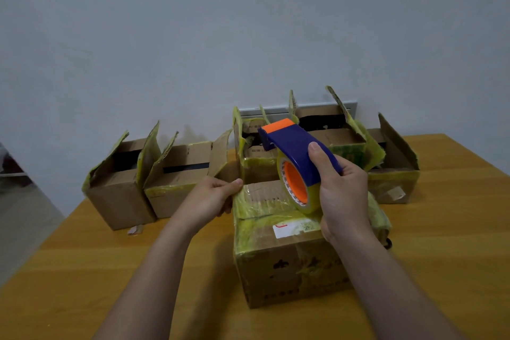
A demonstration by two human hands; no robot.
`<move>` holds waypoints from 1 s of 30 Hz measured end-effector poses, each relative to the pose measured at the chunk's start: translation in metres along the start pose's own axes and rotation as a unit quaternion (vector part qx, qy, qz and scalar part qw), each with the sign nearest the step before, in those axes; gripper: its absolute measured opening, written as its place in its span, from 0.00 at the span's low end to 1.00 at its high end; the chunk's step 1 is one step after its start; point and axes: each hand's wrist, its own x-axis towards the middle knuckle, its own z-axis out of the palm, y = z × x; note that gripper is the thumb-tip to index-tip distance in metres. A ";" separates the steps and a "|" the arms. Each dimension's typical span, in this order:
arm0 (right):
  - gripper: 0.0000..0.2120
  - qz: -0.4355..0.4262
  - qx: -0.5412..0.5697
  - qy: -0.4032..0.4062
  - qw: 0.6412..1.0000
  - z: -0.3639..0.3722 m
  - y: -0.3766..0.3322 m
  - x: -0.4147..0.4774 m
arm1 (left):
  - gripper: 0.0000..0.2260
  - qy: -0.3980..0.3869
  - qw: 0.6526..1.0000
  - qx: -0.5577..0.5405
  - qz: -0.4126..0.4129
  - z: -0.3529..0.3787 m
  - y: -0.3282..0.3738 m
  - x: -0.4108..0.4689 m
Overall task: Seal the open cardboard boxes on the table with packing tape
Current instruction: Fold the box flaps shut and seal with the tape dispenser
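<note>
Behind the near box [287, 265], open boxes [118, 201].

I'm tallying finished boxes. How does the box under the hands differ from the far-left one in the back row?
The near box has flaps folded down; the far-left box has them standing up, top open. The left hand holds the near box, and the right hand holds the tape dispenser over it; nobody touches the far-left box. Both are brown cardboard with yellowish tape remnants.
</note>
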 end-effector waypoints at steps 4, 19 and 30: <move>0.11 0.000 0.002 -0.002 1.000 0.000 0.000 0.001 | 0.07 0.094 0.993 -0.063 0.029 0.004 -0.007 0.000; 0.10 0.002 0.009 0.000 1.000 -0.001 0.001 0.002 | 0.12 0.041 0.997 -0.068 0.014 0.020 0.004 -0.023; 0.10 0.002 -0.002 0.010 1.000 -0.003 0.005 0.002 | 0.29 0.072 0.993 0.087 0.025 0.029 0.007 -0.060</move>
